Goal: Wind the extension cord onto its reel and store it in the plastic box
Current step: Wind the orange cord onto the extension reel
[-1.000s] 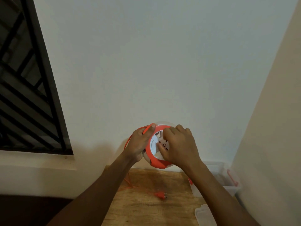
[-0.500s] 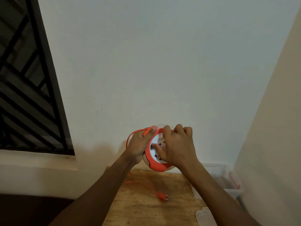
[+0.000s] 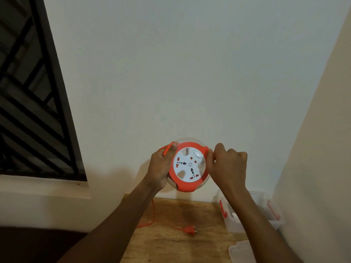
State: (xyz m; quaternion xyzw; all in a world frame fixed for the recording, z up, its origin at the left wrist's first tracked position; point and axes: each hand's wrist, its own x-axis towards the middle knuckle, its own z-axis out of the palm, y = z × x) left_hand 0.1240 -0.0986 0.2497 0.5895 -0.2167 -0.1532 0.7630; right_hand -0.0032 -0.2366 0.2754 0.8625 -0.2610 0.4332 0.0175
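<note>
I hold a round orange-and-white cord reel (image 3: 189, 166) up in front of the wall, its socket face toward me. My left hand (image 3: 161, 167) grips its left edge and pins the orange cord (image 3: 153, 215) under the thumb. My right hand (image 3: 227, 166) pinches the reel's upper right rim. The loose cord hangs down to the wooden table (image 3: 171, 247), where its orange plug (image 3: 190, 229) lies. A clear plastic box (image 3: 273, 219) with red latches stands at the table's right end, partly hidden by my right forearm.
A clear lid (image 3: 241, 252) lies at the table's front right. A beige wall (image 3: 322, 149) closes in on the right. A dark window with a grille (image 3: 32, 103) and its ledge are on the left.
My right hand has slid off the reel's face to its upper right rim, uncovering the sockets. The plug has stayed on the table, and my left hand keeps its grip.
</note>
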